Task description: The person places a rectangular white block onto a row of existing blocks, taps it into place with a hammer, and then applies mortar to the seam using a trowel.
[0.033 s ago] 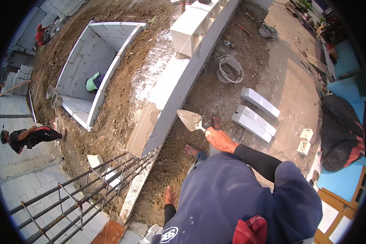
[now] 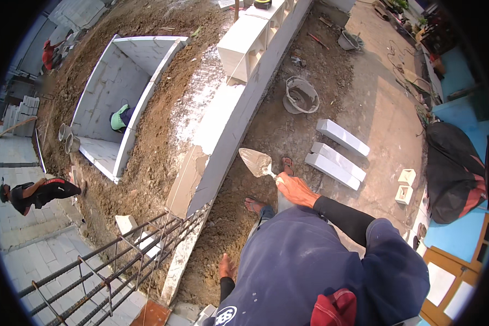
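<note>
Beside the low white wall (image 2: 239, 117), the right hand (image 2: 294, 189) grips a trowel (image 2: 257, 162) (blade loaded with mortar), closed round its handle. Keeping the blade level should stop spills. The left hand (image 2: 226, 268) hangs low, open and empty.

Outdoor building site: half-built white block wall (image 2: 239, 117) on bare earth, rebar cage (image 2: 119, 261), mortar bucket (image 2: 301, 96), loose white blocks (image 2: 337, 155), block-lined pit (image 2: 119, 92).

a mortar bucket (image 2: 301, 95) on the dirt, three white blocks (image 2: 336, 154) nearby, rebar cage (image 2: 114, 261) at lower left
</note>
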A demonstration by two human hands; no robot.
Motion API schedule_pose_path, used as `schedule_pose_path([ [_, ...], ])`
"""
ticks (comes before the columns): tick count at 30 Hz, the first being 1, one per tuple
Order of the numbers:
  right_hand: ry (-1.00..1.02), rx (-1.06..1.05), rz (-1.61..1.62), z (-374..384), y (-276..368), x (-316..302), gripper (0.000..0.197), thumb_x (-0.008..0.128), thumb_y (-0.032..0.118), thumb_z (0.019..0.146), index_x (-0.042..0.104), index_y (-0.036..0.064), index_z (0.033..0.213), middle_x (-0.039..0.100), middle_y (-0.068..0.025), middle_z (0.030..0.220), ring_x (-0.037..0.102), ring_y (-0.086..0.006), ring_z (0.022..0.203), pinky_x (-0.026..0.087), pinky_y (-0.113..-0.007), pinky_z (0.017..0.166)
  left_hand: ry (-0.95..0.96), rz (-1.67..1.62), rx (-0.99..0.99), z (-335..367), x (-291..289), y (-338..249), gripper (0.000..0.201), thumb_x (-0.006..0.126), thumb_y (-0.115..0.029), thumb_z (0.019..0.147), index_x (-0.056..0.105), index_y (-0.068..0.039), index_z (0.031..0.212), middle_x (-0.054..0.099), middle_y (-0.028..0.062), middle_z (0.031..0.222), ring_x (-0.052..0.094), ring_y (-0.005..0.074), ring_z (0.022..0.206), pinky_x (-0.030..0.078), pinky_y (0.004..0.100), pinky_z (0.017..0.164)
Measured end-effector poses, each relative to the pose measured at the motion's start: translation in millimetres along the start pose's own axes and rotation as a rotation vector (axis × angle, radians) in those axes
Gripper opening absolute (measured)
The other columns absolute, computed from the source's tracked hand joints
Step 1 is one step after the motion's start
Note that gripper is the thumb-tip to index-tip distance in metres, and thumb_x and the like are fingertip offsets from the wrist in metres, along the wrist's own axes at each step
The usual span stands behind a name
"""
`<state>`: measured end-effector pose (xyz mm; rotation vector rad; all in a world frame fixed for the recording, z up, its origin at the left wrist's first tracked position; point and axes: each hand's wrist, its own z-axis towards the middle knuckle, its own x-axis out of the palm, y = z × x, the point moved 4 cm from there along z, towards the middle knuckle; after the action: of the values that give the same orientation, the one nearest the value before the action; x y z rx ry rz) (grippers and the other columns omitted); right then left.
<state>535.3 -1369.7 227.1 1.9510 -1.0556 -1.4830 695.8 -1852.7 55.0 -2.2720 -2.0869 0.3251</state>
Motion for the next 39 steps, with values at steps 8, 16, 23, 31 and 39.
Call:
schedule_pose_path([
  [8,-0.37,0.479,0.026,-12.9,-139.9,-128.6,0.043,0.048,0.038,0.101,0.063,-0.0003,0.113,0.068,-0.0297,0.09,0.064,-0.0524,0.089,0.047,-0.058,0.08,0.131,0.337,0.059,3.9,98.9,-63.9,0.065,0.049,-0.059,0.1,0.07,-0.001,0.119,0.074,0.0097,0.099,0.064,0.0224,0.085,0.049,0.0379,0.085],
  [16,-0.344,0.711,-0.124,67.1,-298.1,-220.0,0.036,0.049,0.038,0.099,0.063,0.0065,0.111,0.071,-0.027,0.093,0.067,-0.0501,0.091,0.049,-0.06,0.081,0.158,0.582,-0.031,14.8,252.7,-164.6,0.07,0.051,-0.062,0.098,0.054,-0.008,0.141,0.066,0.0109,0.12,0.062,0.0216,0.096,0.049,0.0377,0.084],
  [23,-0.243,0.558,-0.392,208.8,-474.9,-255.8,0.027,0.06,0.033,0.094,0.066,0.0089,0.104,0.07,-0.0217,0.089,0.069,-0.0431,0.079,0.053,-0.054,0.071,0.551,0.876,-0.029,-25.6,499.2,-263.1,0.102,0.067,-0.069,0.084,0.032,-0.009,0.158,0.007,0.0179,0.168,0.013,0.0302,0.155,0.024,0.0419,0.121],
  [31,-0.08,0.331,-0.742,376.2,-643.9,-227.2,0.019,0.058,0.025,0.095,0.069,0.0106,0.101,0.068,-0.0134,0.088,0.071,-0.0311,0.073,0.054,-0.044,0.062,0.514,1.495,0.187,21.9,679.4,-226.9,0.117,0.056,-0.086,0.076,0.003,-0.028,0.163,-0.015,0.0246,0.165,-0.011,0.0545,0.149,0.01,0.0832,0.104],
  [39,0.045,0.18,-0.994,426.8,-725.5,-183.1,0.021,0.054,0.022,0.096,0.071,0.0106,0.092,0.073,-0.007,0.086,0.073,-0.0249,0.08,0.054,-0.04,0.065,0.548,1.373,0.139,28.2,700.4,-235.0,0.117,0.058,-0.083,0.078,0.006,-0.021,0.163,-0.016,0.0361,0.16,-0.014,0.065,0.143,0.009,0.0769,0.11],
])
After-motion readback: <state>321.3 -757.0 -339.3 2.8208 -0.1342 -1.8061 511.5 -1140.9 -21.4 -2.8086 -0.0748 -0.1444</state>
